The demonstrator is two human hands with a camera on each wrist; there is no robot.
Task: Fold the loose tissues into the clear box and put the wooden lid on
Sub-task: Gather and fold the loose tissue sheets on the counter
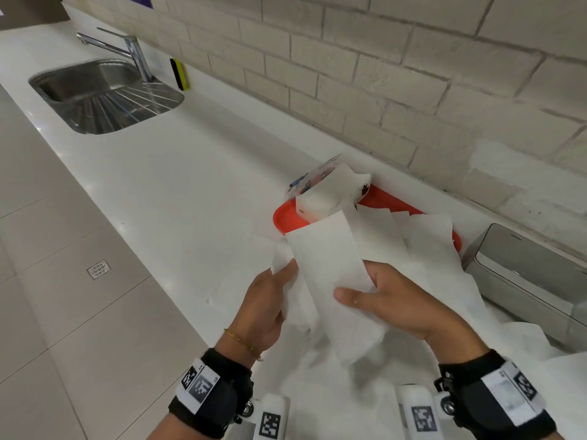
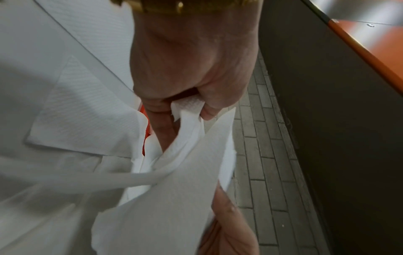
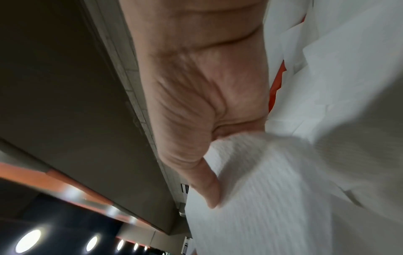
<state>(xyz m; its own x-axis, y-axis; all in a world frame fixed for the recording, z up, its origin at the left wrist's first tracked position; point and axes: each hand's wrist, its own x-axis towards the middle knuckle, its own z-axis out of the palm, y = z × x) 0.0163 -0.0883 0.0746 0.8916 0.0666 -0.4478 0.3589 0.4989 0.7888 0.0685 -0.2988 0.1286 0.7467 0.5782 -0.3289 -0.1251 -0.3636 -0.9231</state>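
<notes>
A long white folded tissue (image 1: 330,268) hangs above the white counter between both hands. My left hand (image 1: 273,300) grips its left edge with curled fingers; in the left wrist view the left hand (image 2: 185,103) pinches bunched tissue (image 2: 187,172). My right hand (image 1: 381,296) holds the right edge, thumb laid across the top; the right hand (image 3: 209,172) shows its thumb on the tissue (image 3: 272,189). The clear box (image 1: 527,281) stands at the right edge. More loose tissues (image 1: 422,239) lie spread below and behind. No wooden lid is in view.
An orange tray (image 1: 286,219) sits against the tiled wall, bearing an opened tissue pack (image 1: 327,192). A steel sink (image 1: 95,93) with a tap (image 1: 133,52) lies far left. A sponge (image 1: 178,74) leans on the wall. The counter's front edge runs along the left.
</notes>
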